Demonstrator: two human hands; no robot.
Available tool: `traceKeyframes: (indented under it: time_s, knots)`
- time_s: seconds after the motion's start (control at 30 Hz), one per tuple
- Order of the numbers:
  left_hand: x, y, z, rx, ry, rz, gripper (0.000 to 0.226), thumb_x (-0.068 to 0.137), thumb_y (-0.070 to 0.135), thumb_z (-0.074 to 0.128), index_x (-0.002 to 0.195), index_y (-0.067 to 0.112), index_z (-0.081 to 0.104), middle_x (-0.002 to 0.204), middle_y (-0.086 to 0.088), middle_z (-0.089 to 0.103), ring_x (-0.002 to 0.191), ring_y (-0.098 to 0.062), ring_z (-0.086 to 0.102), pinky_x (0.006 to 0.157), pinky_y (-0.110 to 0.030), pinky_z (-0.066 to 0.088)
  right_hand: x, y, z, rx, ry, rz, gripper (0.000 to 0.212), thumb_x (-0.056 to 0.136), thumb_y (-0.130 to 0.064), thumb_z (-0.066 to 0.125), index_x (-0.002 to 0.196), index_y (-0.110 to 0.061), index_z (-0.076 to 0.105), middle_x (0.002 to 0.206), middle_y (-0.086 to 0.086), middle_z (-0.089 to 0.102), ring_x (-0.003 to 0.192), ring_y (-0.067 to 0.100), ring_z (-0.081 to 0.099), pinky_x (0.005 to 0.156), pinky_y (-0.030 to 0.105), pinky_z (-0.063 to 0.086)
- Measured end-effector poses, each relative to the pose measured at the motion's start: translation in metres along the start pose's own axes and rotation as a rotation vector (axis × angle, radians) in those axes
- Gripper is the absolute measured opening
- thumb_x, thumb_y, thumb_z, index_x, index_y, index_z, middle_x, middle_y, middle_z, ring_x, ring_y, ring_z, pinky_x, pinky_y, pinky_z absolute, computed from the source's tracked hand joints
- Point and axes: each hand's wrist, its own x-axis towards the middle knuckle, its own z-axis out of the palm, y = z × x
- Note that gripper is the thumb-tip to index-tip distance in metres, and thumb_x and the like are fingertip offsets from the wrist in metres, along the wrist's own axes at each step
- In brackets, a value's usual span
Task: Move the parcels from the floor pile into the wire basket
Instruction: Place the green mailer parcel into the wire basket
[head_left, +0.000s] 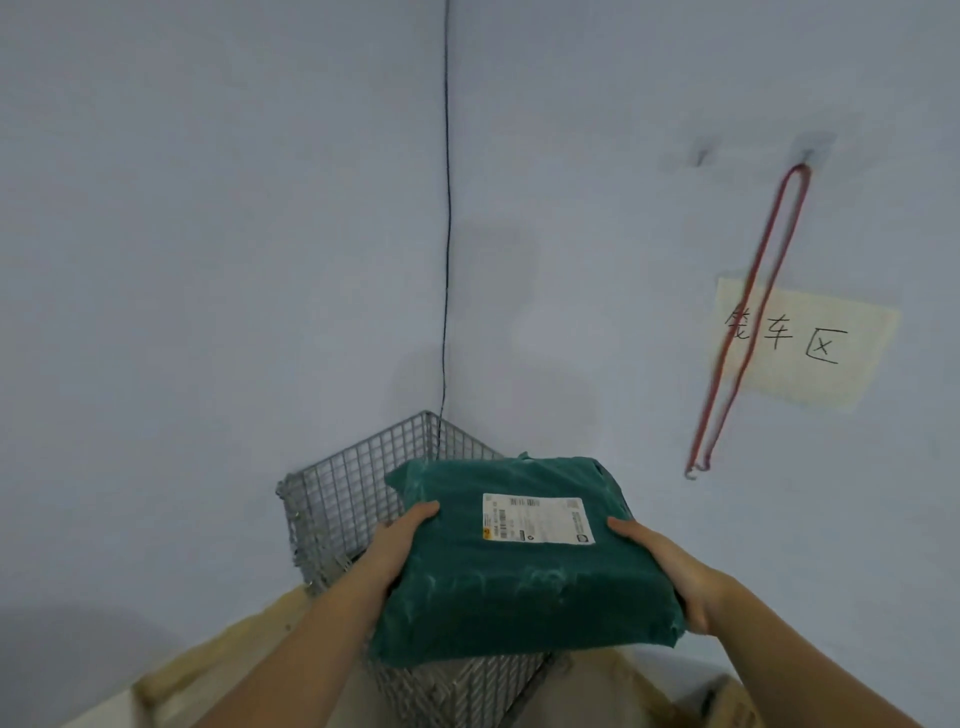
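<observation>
While we hold it up over the corner, the green parcel (524, 561) sits low in the centre of our view, flat side up, with a white shipping label (537, 518) stuck to its top face towards 12 o'clock. It is wrapped in crinkled plastic and looks soft at the edges. We have it in both hands: our left hand (397, 545) grips the edge at 9 o'clock, thumb lying on top and the fingers hidden underneath, and our right hand (670, 569) grips the edge at 3 o'clock the same way, thumb over the top. Both hands are closed on the parcel and carry its weight between them.

Directly behind and beneath the parcel stands the wire basket (343, 499), its grey mesh walls showing at 10 o'clock and again below the parcel at 6 o'clock. We cannot see the basket's inside, because the parcel covers it, so whether the parcel touches the rim we cannot tell.

Further out, the basket is tucked into the corner of 2 pale blue walls, and a thin black cable (447, 208) runs down that corner from 12 o'clock to the basket. At 2 o'clock a red cord loop (748, 322) hangs from a wall hook (808, 153), crossing a paper sign (810, 343) with 3 handwritten characters. Pale cardboard (218, 654) lies at 7 o'clock beside the basket.
</observation>
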Motion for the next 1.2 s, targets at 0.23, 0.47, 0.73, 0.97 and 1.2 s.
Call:
traceKeyframes:
  time_s: [0.23,0.47,0.73,0.97,1.2]
  knots:
    - [-0.018,0.027,-0.099,-0.056,0.068,0.071,0.07,0.076,0.047,0.086,0.129,0.005,0.067,0.106,-0.023,0.078,0.095,-0.04,0.076,0.082,-0.045,0.062,0.058,-0.019,0.107,-0.084,-0.102,0.002,0.058,0.087,-0.049,0.074,0.128,-0.009,0.068,0.116,0.023,0.075,0.103,0.039,0.075,0.096,0.048,0.056]
    - [0.053,0.079,-0.171,-0.034,0.111,0.085,0.104,0.055,0.064,0.092,0.14,0.012,0.059,0.112,-0.018,0.077,0.098,-0.038,0.077,0.089,-0.049,0.062,0.155,-0.062,0.171,-0.144,-0.121,-0.029,0.068,0.078,-0.056,0.08,0.128,-0.011,0.068,0.113,0.019,0.077,0.106,0.037,0.075,0.104,0.05,0.054]
    - [0.148,0.126,-0.242,-0.006,0.184,0.08,0.116,0.045,0.072,0.092,0.138,0.01,0.06,0.116,-0.018,0.076,0.102,-0.038,0.076,0.096,-0.054,0.059,0.256,-0.119,0.241,-0.142,-0.195,-0.008,0.069,0.083,-0.058,0.076,0.133,-0.012,0.066,0.12,0.02,0.075,0.11,0.038,0.073,0.105,0.051,0.054]
    - [0.249,0.154,-0.286,-0.002,0.161,0.011,0.105,0.048,0.07,0.087,0.132,0.01,0.064,0.109,-0.017,0.078,0.096,-0.037,0.077,0.093,-0.052,0.061,0.341,-0.141,0.296,-0.072,-0.149,0.035,0.062,0.085,-0.051,0.073,0.132,-0.012,0.065,0.117,0.021,0.075,0.105,0.038,0.075,0.1,0.05,0.055]
    - [0.362,0.181,-0.322,0.058,0.071,-0.136,0.121,0.033,0.076,0.091,0.134,0.016,0.061,0.114,-0.016,0.076,0.097,-0.039,0.077,0.09,-0.056,0.061,0.402,-0.162,0.333,-0.029,-0.037,0.072,0.054,0.091,-0.049,0.069,0.129,-0.01,0.065,0.114,0.019,0.077,0.099,0.036,0.077,0.089,0.044,0.059]
